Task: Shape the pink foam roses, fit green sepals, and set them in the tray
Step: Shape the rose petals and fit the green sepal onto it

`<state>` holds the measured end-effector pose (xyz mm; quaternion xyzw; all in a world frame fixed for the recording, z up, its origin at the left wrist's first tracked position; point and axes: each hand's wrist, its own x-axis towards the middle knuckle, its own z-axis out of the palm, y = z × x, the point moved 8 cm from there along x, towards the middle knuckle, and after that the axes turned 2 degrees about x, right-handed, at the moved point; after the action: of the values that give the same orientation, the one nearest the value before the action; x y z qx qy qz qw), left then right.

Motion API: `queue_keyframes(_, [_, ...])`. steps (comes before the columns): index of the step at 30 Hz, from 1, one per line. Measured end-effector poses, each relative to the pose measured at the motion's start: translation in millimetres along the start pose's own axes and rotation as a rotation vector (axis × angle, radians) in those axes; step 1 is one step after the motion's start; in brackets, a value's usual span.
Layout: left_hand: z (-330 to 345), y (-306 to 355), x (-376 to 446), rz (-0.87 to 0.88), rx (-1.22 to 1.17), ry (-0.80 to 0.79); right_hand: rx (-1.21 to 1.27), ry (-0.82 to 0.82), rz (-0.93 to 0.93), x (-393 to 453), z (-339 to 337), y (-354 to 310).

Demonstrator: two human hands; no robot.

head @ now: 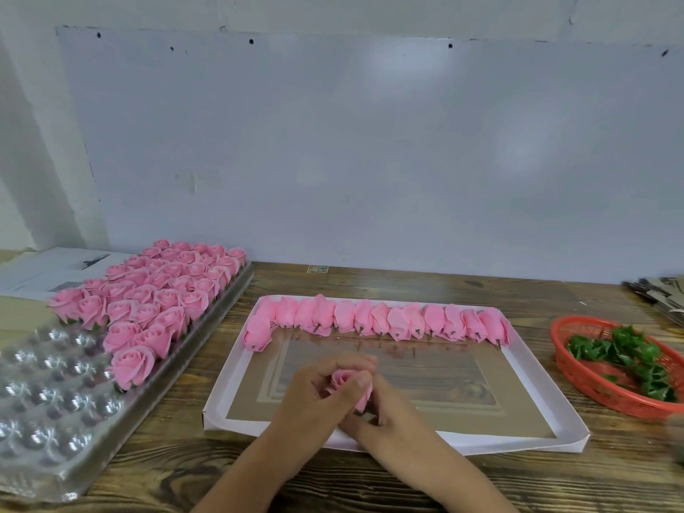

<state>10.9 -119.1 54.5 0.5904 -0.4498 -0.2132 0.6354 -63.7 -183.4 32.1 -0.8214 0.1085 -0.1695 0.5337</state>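
Both my hands meet over the near part of the white-rimmed tray point(237, 368). Between them sits one pink foam rose point(342, 378). My left hand point(314, 398) curls round the bloom from the left and above. My right hand point(385, 412) pinches it from below and the right, where a bit of green shows at its base. Along the tray's far edge lies a row of several shaped pink roses point(377, 322), stems toward me. Loose green sepals point(625, 355) fill a red basket point(592, 390) at the right.
At the left a clear plastic blister tray point(55, 401) holds several open pink roses point(155, 301) in its far half, with bare cups nearer. Newspaper point(44, 272) lies behind it. Cardboard pieces point(659, 294) are stacked at the far right. A grey wall stands behind the wooden table point(370, 483).
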Motion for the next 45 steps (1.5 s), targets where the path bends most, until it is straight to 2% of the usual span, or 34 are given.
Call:
queue_keyframes(3, [-3.1, 2.1, -0.9, -0.003, -0.036, 0.035, -0.047, 0.047, 0.013, -0.1, -3.6, -1.6])
queue_keyframes(8, [-0.6, -4.3, -0.4, -0.070, -0.015, -0.016, -0.111, 0.115, -0.052, -1.7, -11.5, -12.8])
queue_keyframes(12, [4.2, -10.5, 0.4, -0.109, 0.048, -0.070, -0.084, 0.124, -0.029, -2.6, -14.1, -11.8])
queue_keyframes(17, [3.9, -14.9, 0.0, -0.114, 0.069, -0.065, -0.030, 0.166, -0.003, -3.8, -16.5, -10.1])
queue_keyframes(25, [-4.8, -3.9, 0.1, -0.009, -0.017, 0.035, -0.053, 0.197, -0.017, -2.4, -15.2, -7.8])
queue_keyframes(31, [2.3, -6.8, 0.6, -0.047, 0.023, -0.042, -0.039, 0.175, -0.033, -2.9, -14.7, -10.7])
queue_keyframes(35, [8.3, -12.7, 0.8, -0.105, -0.083, -0.107, 0.051, 0.239, 0.013, -1.3, -23.1, 0.8])
queue_keyframes(39, [7.5, -16.8, 3.4, -0.092, -0.017, -0.103, 0.090, 0.358, -0.004, -2.5, -35.6, 4.4])
queue_keyframes(45, [-1.5, -22.6, 4.4, -0.119, -0.008, 0.013, -0.007, 0.376, 0.010, -3.4, -34.3, 8.3])
